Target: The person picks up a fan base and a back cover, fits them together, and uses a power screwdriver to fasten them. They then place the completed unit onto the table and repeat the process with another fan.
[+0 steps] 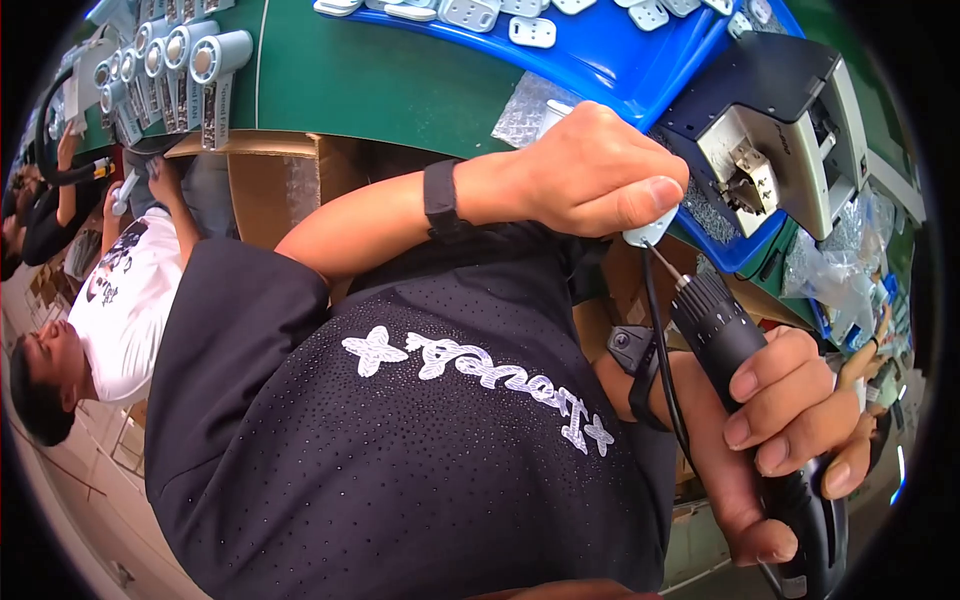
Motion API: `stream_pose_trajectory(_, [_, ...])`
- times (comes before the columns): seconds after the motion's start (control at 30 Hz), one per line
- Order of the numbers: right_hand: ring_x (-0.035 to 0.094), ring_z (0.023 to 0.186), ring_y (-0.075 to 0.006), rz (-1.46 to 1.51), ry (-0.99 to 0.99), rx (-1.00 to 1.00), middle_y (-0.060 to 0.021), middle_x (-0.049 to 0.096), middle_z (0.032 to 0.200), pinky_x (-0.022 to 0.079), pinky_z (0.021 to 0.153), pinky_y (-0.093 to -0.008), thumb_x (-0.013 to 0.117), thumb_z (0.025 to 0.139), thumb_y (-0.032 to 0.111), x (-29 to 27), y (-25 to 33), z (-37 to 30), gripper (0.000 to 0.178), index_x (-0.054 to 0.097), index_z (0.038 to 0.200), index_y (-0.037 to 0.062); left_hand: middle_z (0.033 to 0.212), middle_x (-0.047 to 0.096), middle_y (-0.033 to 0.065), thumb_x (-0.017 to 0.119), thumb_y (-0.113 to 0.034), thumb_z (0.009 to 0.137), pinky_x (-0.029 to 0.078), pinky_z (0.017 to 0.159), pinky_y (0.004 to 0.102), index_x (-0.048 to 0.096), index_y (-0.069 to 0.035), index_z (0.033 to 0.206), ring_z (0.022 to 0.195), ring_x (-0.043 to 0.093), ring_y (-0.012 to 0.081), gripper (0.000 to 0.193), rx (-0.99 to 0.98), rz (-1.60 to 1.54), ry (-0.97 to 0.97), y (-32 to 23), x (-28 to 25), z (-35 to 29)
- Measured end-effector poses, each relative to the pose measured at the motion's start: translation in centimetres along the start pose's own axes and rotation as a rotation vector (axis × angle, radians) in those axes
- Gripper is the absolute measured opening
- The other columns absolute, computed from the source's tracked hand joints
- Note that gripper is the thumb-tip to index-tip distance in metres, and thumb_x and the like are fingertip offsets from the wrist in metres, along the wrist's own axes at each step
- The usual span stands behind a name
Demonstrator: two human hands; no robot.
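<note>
My left hand (605, 172) is closed around a light blue plastic part (650, 231); most of the part is hidden behind the fingers. In my right hand (790, 425) is a black electric screwdriver (712, 322), its cable hanging past my wrist. The thin bit points up and left, and its tip meets the lower end of the part. Whether a screw sits on the tip is too small to tell. Just right of my left hand stands a black and beige screw feeder (815, 165).
A blue tray (610, 85) with several light blue plates (532, 32) lies across the green table (350, 85). Several light blue fan-like handles (220, 62) stand at the far left. Bubble wrap (525, 105) lies by the tray. Another person (130, 300) works at left; a cardboard box (258, 190) stands below the table edge.
</note>
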State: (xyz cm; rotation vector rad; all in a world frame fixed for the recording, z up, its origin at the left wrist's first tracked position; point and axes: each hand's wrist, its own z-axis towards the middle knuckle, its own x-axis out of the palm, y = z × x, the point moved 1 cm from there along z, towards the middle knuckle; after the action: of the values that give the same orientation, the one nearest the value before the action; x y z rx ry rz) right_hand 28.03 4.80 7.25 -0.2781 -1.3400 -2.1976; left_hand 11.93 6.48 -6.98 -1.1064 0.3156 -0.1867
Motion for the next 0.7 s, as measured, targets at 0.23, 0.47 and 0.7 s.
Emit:
stream_pose_trajectory(0.23, [0.048,0.057,-0.0115,-0.112,0.018,0.032,0.0007,0.051,0.079,0.041,0.064,-0.0313,0.076,0.08,0.052,0.4,0.2,0.1,0.055,0.054,0.109,0.0112,0.064,0.057,0.0097,0.046,-0.026,0.099,0.046,0.049,0.0378,0.062,-0.005,0.078,0.055,0.059,0.0292,0.034,0.001,0.02,-0.061,-0.7,-0.1,-0.2])
stream_pose_trajectory(0.47, [0.054,0.055,-0.0134,0.252,-0.012,0.134,-0.0013,0.056,0.081,0.05,0.058,-0.0309,0.077,0.085,0.036,-0.4,-1.4,1.8,0.05,0.054,0.118,0.0077,0.063,0.055,0.0047,0.058,-0.037,0.094,0.044,0.047,0.0386,0.061,-0.007,0.077,0.05,0.055,0.0267,0.035,0.159,0.506,-0.105,-5.5,-5.8,-1.0])
stream_pose_trajectory(0.7, [0.059,0.062,-0.017,-0.533,-0.166,0.558,-0.0058,0.062,0.078,0.05,0.059,-0.0339,0.076,0.085,0.021,4.1,-8.7,2.9,0.037,0.058,0.111,0.0033,0.079,0.067,0.0156,0.07,-0.038,0.088,0.053,0.065,0.0425,0.068,-0.005,0.086,0.075,0.067,0.0335,0.034,0.257,1.041,-0.065,2.3,-24.3,11.7])
